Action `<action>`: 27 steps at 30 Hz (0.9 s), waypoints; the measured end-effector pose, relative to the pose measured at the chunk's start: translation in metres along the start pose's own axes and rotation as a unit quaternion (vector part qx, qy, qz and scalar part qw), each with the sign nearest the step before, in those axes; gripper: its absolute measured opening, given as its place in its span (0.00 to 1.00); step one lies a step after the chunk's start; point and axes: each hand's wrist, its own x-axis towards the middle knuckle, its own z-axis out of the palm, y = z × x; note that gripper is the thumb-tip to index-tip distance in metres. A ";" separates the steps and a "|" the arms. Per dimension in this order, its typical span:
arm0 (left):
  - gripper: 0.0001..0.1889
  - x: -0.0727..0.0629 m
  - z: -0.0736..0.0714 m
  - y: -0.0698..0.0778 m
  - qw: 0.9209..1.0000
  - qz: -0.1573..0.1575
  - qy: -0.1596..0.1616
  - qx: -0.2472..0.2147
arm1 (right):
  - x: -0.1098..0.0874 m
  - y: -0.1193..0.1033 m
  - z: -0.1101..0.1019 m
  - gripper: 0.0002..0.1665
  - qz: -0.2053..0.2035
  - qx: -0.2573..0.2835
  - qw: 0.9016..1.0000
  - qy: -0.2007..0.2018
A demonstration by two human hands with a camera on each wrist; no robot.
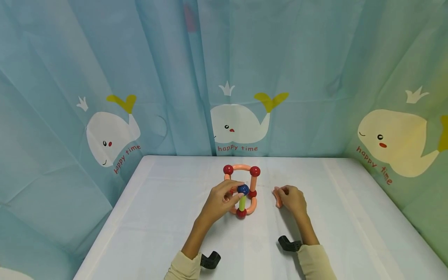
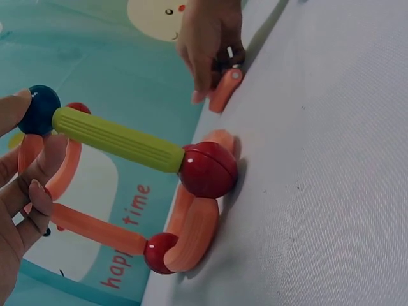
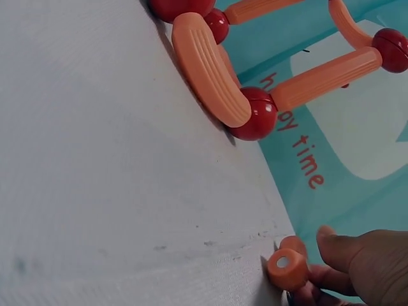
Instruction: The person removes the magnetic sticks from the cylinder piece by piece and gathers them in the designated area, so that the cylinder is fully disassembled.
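A magnetic building frame of orange rods and red balls (image 1: 254,171) stands on the table. From its front red ball a green rod (image 2: 118,139) rises, with a blue ball (image 1: 243,189) on top. My left hand (image 1: 217,201) pinches the blue ball between thumb and fingers. To the right of the frame, my right hand (image 1: 293,198) grips a curved orange rod (image 1: 278,197) low at the tabletop. A pale magnet disc shows on the rod's end in the right wrist view, where the thumb stands beside it.
The white table (image 1: 157,233) ends at the back against a light blue curtain (image 1: 308,77) printed with whales. A black wrist mount (image 1: 210,260) sits by the left sleeve and another wrist mount (image 1: 289,244) by the right.
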 end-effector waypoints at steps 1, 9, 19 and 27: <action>0.17 0.000 0.000 0.000 1.000 0.000 -0.001 0.001 | 0.000 0.000 0.000 0.22 -0.002 0.001 1.000 0.003; 0.19 0.000 -0.002 -0.003 1.000 0.009 -0.006 0.016 | -0.003 -0.017 0.000 0.17 -0.052 0.024 0.997 0.059; 0.17 0.002 -0.014 -0.009 0.998 0.016 0.028 0.053 | -0.010 -0.058 0.016 0.19 -0.118 0.033 0.992 -0.028; 0.18 0.000 -0.018 -0.015 0.993 0.039 0.014 0.114 | -0.024 -0.072 0.030 0.29 -0.065 -0.003 0.991 -0.116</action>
